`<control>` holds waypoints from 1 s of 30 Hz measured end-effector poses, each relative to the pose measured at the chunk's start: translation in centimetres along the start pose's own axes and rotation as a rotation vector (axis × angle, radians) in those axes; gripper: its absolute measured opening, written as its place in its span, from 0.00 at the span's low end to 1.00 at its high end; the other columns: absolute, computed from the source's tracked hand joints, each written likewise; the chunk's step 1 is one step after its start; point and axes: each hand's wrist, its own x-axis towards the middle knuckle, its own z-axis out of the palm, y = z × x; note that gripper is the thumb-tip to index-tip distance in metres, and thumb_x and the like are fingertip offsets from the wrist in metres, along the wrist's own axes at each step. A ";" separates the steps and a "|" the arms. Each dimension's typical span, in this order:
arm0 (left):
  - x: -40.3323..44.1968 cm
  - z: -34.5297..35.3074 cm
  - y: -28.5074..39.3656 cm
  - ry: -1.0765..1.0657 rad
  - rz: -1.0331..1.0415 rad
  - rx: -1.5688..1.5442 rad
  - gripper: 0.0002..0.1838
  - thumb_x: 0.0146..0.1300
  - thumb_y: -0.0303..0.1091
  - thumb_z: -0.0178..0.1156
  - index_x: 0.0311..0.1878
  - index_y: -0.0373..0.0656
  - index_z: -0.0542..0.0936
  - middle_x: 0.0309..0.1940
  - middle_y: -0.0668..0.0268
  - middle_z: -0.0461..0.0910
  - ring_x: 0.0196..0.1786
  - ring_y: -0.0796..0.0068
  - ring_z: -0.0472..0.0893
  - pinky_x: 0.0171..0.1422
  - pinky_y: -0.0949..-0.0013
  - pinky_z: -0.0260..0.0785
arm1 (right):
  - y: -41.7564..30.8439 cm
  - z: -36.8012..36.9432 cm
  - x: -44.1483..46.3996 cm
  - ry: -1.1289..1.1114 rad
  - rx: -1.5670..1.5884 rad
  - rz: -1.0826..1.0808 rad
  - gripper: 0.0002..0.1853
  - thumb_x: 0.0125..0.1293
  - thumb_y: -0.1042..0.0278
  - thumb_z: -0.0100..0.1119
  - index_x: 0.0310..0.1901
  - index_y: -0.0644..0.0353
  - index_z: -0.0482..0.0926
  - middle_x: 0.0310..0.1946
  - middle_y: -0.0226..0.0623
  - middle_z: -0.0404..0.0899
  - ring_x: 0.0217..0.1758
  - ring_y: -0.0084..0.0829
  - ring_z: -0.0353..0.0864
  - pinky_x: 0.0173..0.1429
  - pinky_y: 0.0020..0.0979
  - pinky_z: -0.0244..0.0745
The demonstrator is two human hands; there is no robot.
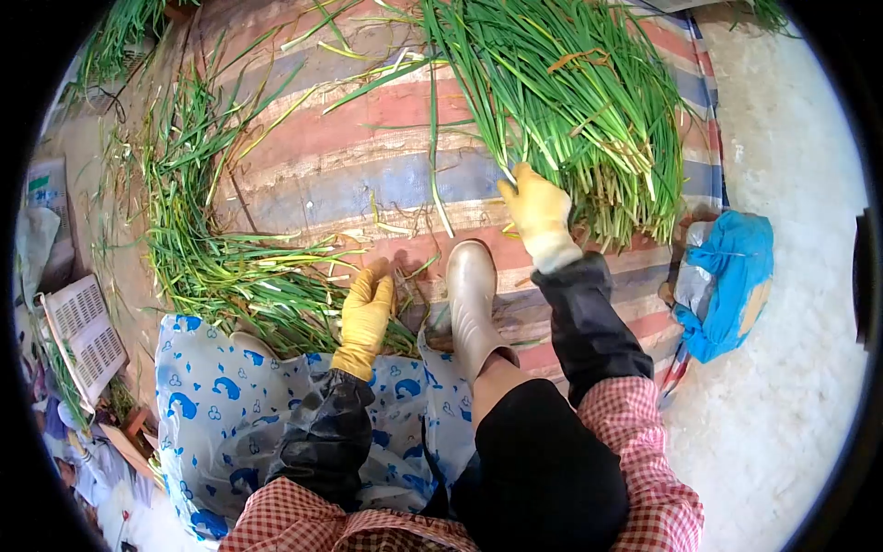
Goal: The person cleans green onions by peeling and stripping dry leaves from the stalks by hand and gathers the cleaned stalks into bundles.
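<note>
A thick pile of garlic chives, long green leaves with pale ends, lies on a striped woven sheet. My right hand, in a yellow rubber glove, is at the pile's near left edge, its thumb and finger closed at the pale end of a chive. My left hand, gloved the same way, hovers beside a looser, messier band of chives that curves along the left. Its fingers are bent but apart, with nothing visible between them. Single chives lie scattered between the two heaps.
My boot stands on the sheet between my hands. A plastic apron with blue prints covers my lap. At the right lies a blue bag on pale floor; at the left, a white plastic crate.
</note>
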 end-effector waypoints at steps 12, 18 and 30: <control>7.7 1.1 6.5 -0.493 -0.271 -0.177 0.25 0.68 0.50 0.51 0.54 0.37 0.76 0.49 0.58 0.80 0.54 0.69 0.78 0.60 0.62 0.67 | -8.6 -5.2 -6.8 -0.724 0.558 -0.378 0.17 0.64 0.48 0.55 0.44 0.52 0.81 0.34 0.43 0.82 0.38 0.42 0.83 0.46 0.37 0.77; 8.7 -4.8 11.3 0.305 0.227 -0.235 0.19 0.68 0.45 0.52 0.56 0.45 0.74 0.44 0.65 0.82 0.24 0.86 0.72 0.28 0.82 0.66 | -2.8 0.1 2.0 -0.090 -0.091 0.174 0.15 0.63 0.51 0.55 0.34 0.55 0.78 0.28 0.42 0.83 0.30 0.40 0.83 0.33 0.39 0.77; 4.8 1.6 6.9 -0.529 -0.354 -0.507 0.27 0.68 0.47 0.52 0.62 0.37 0.69 0.50 0.58 0.79 0.50 0.66 0.79 0.54 0.63 0.71 | -9.0 -1.9 -8.3 -0.584 0.786 -0.180 0.06 0.58 0.67 0.63 0.34 0.58 0.80 0.25 0.37 0.77 0.31 0.27 0.77 0.41 0.31 0.74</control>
